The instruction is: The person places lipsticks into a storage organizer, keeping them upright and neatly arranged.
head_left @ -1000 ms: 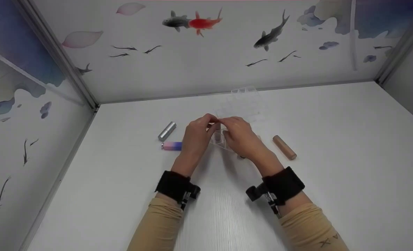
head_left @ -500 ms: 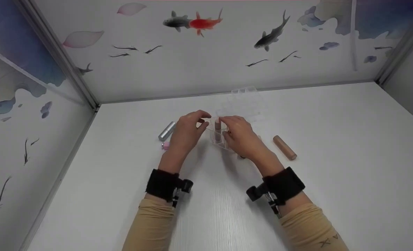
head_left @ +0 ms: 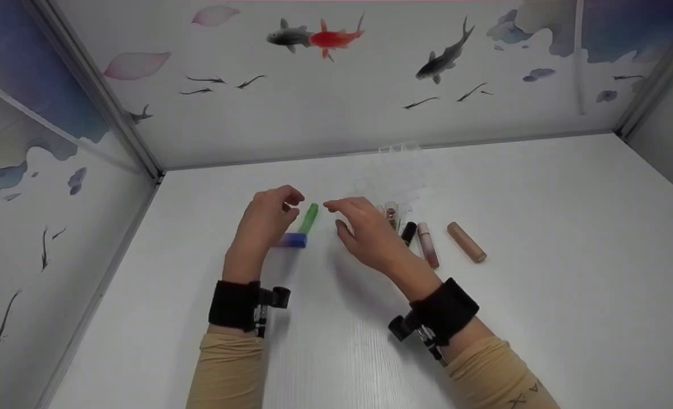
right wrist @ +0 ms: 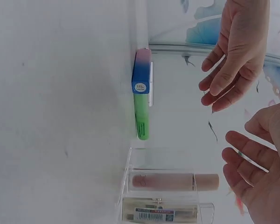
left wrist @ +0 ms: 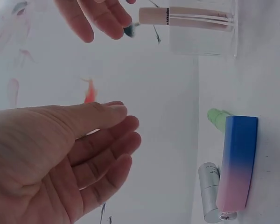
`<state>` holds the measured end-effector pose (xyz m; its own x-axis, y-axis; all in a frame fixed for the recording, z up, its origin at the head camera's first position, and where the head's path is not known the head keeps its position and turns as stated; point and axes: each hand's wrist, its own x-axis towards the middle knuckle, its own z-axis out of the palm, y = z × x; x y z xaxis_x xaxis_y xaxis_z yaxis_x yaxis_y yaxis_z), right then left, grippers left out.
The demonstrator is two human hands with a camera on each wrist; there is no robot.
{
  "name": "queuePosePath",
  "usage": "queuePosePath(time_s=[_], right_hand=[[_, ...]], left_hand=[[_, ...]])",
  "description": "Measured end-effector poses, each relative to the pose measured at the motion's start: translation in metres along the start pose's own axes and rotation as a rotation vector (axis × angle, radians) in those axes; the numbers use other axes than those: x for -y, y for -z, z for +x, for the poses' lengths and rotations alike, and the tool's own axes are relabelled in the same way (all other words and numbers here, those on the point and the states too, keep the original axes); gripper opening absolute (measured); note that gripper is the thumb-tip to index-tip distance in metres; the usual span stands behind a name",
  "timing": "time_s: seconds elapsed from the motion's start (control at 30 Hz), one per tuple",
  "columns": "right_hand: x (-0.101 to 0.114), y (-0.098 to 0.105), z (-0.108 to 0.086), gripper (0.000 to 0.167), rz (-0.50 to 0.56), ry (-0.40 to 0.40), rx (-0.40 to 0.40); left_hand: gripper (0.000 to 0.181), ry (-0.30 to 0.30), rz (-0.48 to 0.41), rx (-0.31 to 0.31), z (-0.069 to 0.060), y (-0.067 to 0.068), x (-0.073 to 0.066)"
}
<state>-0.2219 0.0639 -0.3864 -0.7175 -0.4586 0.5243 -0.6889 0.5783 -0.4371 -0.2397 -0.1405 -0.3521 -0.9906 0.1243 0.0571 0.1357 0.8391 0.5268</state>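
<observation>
Head view: L hand [head_left: 264,220] and R hand [head_left: 369,234] both have thumb and fingers apart; green tube [head_left: 310,217] lies btw. them, blue-pink tube [head_left: 296,241] nearer, partly hidden by L hand. L wrist view: silver tube [left wrist: 208,190] lies beside blue-pink tube; beige-capped tube [left wrist: 161,16] stands in clear holder [left wrist: 203,43]. R wrist view: clear holder is right of green tube.

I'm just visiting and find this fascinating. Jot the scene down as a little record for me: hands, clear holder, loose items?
Left hand: raised, holding nothing
Right hand: raised, holding nothing
Clear holder: at least a pinkish tube, upright
Lying on the left: green tube, blue-and-pink tube, silver tube
Lying on the right: brown tube
</observation>
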Motion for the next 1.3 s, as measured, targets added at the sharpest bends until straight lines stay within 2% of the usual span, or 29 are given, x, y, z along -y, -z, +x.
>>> queuePosePath(time_s=[0.17,0.27,0.37,0.47,0.7,0.87,1.07,1.3], right_hand=[[0.004,-0.012,0.004,0.028,0.041,0.021,0.126],[0.006,-0.018,0.009,0.030,0.059,0.037,0.226],[0.010,-0.025,0.012,0.035,0.061,0.017,0.325],[0.014,-0.033,0.015,0.039,0.047,-0.006,0.391],[0.019,-0.047,0.017,0.049,-0.062,-0.061,0.503],[0.019,-0.049,0.017,0.053,-0.059,-0.112,0.585],[0.019,-0.049,0.017,0.052,-0.046,-0.090,0.624],[0.018,-0.047,0.014,0.042,0.008,-0.090,0.587]], left_hand=[[0.032,0.071,0.082,0.107,-0.001,-0.001,0.006],[0.033,0.096,0.116,0.144,-0.002,-0.003,0.010],[0.034,0.114,0.130,0.157,-0.003,-0.005,0.013],[0.033,0.126,0.139,0.162,-0.004,-0.007,0.017],[0.029,0.155,0.152,0.183,-0.002,-0.009,0.022],[0.027,0.170,0.149,0.199,-0.001,-0.010,0.023],[0.023,0.171,0.159,0.209,-0.003,-0.013,0.025],[0.022,0.143,0.196,0.252,-0.005,-0.013,0.021]])
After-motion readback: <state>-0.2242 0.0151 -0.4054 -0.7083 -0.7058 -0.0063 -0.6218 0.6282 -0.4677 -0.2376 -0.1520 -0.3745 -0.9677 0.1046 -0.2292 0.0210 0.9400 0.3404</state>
